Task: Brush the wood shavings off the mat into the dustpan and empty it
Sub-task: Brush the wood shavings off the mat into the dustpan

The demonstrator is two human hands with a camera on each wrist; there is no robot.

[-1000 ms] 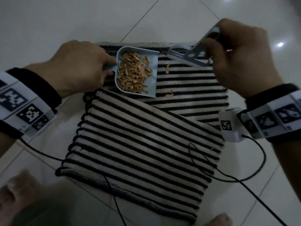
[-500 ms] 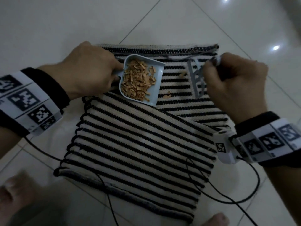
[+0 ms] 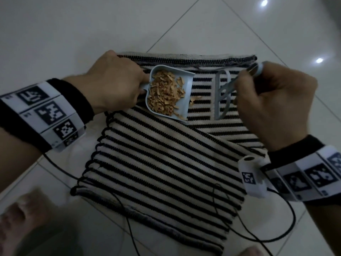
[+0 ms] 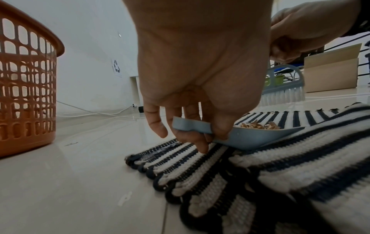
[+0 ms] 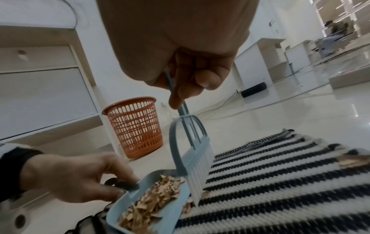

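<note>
My head view was dim and grey, with two glare spots on the floor (image 3: 263,2) beyond my right hand (image 3: 273,108). Near my left hand (image 3: 114,85) the lower corner smeared into blur. Both wrist views were brighter, bent at the edges, and soft close to the mat (image 5: 280,182).

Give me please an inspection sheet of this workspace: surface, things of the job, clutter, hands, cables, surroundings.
Surface: white tiled floor; striped mat, one part folded over.
Job's things: dustpan full of wood shavings; few loose shavings at its lip; brush.
Clutter: nothing seen.
Hands: left hand holds dustpan handle; right hand grips brush.
Cables: black cable across mat.
Surroundings: orange basket, cardboard box.
</note>
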